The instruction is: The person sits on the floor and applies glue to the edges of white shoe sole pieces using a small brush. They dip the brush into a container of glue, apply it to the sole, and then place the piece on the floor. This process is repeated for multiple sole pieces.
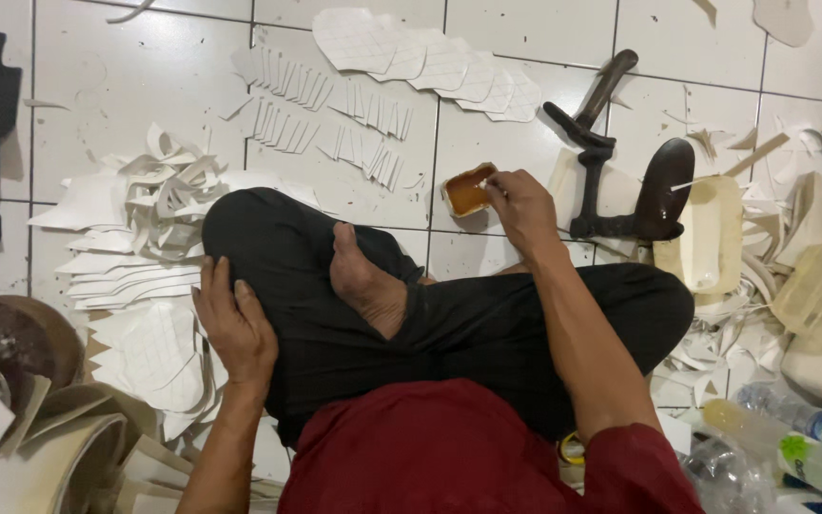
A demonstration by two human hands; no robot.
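Right hand (522,205) reaching forward over crossed legs, fingers pinching thin stick or brush; its tip dipping into small tray of brown glue (468,189), centre frame on tiled floor (135,76). Tray lying just left of grip, touching it, long axis running up-right. Left hand (236,328) well apart at lower left, fingers spread flat, holding nothing, resting against black trouser leg (287,247) beside stacked white cut pieces (154,352). Right hand nearer. Iron shoe last stand (611,162) right of tray.

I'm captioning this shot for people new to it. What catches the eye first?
The right hand reaches over crossed legs to a small tub of amber glue on the white tiled floor. Beyond lie fanned rows of white cut pieces; a black iron shoe stand is at right.
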